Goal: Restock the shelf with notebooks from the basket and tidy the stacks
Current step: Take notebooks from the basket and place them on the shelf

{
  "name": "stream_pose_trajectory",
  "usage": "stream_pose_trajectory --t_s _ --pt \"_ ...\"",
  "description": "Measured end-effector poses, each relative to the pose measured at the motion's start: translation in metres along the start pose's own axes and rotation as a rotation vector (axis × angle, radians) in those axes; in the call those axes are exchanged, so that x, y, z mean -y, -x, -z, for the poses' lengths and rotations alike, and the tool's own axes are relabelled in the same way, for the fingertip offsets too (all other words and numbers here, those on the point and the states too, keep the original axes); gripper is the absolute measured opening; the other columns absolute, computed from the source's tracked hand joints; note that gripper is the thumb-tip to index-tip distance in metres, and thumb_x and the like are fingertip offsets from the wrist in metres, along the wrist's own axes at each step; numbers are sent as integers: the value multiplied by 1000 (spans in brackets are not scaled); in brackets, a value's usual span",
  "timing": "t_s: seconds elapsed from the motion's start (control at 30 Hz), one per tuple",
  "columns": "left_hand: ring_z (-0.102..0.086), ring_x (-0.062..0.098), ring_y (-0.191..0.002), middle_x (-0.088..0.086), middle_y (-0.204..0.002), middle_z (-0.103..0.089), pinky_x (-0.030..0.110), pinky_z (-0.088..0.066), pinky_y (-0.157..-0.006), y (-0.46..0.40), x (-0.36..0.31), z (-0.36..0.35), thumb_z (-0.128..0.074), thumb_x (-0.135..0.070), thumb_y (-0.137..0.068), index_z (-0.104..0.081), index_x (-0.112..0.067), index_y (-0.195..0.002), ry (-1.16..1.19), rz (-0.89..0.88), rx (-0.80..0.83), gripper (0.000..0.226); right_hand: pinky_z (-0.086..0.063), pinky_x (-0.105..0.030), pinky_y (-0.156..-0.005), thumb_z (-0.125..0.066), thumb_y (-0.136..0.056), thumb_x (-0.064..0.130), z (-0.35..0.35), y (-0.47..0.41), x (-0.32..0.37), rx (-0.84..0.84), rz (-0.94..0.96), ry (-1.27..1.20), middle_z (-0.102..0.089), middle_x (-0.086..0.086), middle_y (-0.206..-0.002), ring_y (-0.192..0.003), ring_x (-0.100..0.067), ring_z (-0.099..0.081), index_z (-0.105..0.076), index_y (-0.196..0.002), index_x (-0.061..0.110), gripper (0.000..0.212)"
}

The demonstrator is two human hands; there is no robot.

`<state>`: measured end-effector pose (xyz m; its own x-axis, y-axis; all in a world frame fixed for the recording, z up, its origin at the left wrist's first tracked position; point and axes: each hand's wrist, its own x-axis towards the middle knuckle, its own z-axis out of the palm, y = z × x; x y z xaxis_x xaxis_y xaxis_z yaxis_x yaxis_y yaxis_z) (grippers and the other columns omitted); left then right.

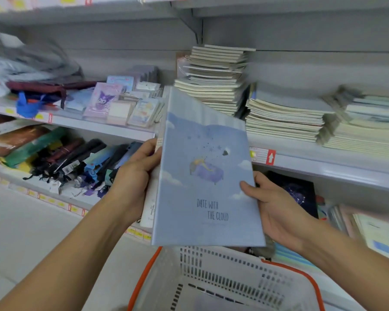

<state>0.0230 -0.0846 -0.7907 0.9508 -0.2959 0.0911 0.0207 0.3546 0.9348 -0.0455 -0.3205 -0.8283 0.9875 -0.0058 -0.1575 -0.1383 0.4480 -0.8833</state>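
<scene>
Left hand (133, 173) and right hand (276, 207) each clamped an edge of the blue notebook (202, 176); far leaning notebook stack (213, 79) risked toppling if bumped.

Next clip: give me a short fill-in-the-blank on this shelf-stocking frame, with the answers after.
1. The notebook is held by ____ hands.
2. The words on its cover end with THE ____.
3. The white basket below it has handles coloured ____.
4. The tallest stack stands on the shelf ____ the notebook.

Answers: both; CLOUD; orange; behind
</scene>
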Motion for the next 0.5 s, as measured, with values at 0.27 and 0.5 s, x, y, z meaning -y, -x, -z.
stream_pose_trajectory --t_s 0.27,0.5 --pt "-66 23 -109 -4 -122 -68 41 -57 -84 -13 6 -39 -53 -34 -91 -58 -33 -131 -154 6 153 40 -60 -42 -71 -59 -94 0 13 2 28 -300 362 28 -70 -12 -118 -83 -25 -71 -55 -111 15 22" --pt "-68 22 -101 -22 -145 -41 41 -59 -58 -11 29 -72 -50 -8 -97 -17 -50 -148 -341 -166 247 74 -60 -42 -77 -54 -99 1 40 8 61 -305 557 92 -71 0 -122 -102 -25 -71 -55 -134 25 42"
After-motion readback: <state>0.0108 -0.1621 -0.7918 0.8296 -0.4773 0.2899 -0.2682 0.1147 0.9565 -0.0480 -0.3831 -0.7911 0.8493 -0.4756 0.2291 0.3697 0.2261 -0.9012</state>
